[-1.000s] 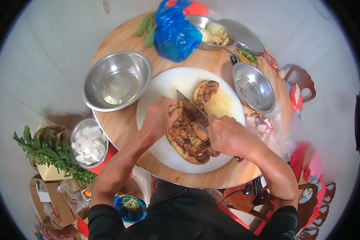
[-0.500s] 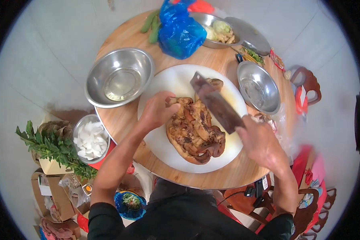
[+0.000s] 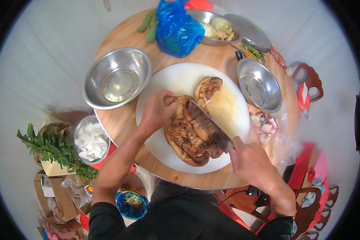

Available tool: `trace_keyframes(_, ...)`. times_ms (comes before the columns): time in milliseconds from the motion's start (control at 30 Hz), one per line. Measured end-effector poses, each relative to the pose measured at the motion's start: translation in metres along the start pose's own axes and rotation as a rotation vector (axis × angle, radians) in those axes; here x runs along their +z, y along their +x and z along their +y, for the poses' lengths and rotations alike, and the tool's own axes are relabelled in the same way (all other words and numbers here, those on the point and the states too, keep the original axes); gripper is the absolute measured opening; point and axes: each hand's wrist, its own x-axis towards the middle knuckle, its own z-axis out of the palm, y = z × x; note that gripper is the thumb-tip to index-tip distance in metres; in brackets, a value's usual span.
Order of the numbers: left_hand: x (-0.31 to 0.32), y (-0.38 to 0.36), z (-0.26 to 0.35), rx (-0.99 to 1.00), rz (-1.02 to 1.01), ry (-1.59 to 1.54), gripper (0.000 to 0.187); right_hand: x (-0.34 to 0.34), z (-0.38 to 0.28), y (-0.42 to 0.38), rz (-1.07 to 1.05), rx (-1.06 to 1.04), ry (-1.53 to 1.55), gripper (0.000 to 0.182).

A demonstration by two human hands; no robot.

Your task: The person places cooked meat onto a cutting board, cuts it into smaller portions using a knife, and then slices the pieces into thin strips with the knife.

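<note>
A large piece of roasted brown meat (image 3: 186, 134) lies on a round white cutting board (image 3: 170, 82) on a round wooden table (image 3: 120, 120). My left hand (image 3: 156, 112) presses on the meat's left upper side. In my right hand (image 3: 248, 160) is a cleaver (image 3: 208, 125), its blade down in the meat, running diagonally from upper left to lower right. A smaller cut piece (image 3: 207, 87) sits at the far side of the board.
Empty steel bowls stand left (image 3: 118, 78) and right (image 3: 259, 85) of the board. A blue plastic bag (image 3: 178, 28), cucumbers (image 3: 148, 24) and a bowl of vegetables (image 3: 216, 28) are at the back. Beside the table: a bowl of white slices (image 3: 91, 140), herbs (image 3: 52, 152).
The cleaver was raised above the board half a second ago; it has come down into the meat again, and my right hand moved back toward me.
</note>
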Motion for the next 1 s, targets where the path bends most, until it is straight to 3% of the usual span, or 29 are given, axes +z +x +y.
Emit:
trace_keyframes(400, 0.005, -0.011, 0.007, 0.066, 0.061, 0.037, 0.028, -0.006, -0.008, 0.039, -0.117, 0.013, -0.029, 0.023)
trace_keyframes(800, 0.018, -0.017, 0.006, 0.036, 0.181, 0.034, 0.029, 0.007, -0.007, 0.04, -0.099, 0.008, -0.033, 0.026)
trace_keyframes(1000, 0.01, -0.013, 0.009, -0.204, 0.135, -0.122, 0.03, 0.028, -0.006, 0.05, -0.016, -0.004, 0.02, 0.026)
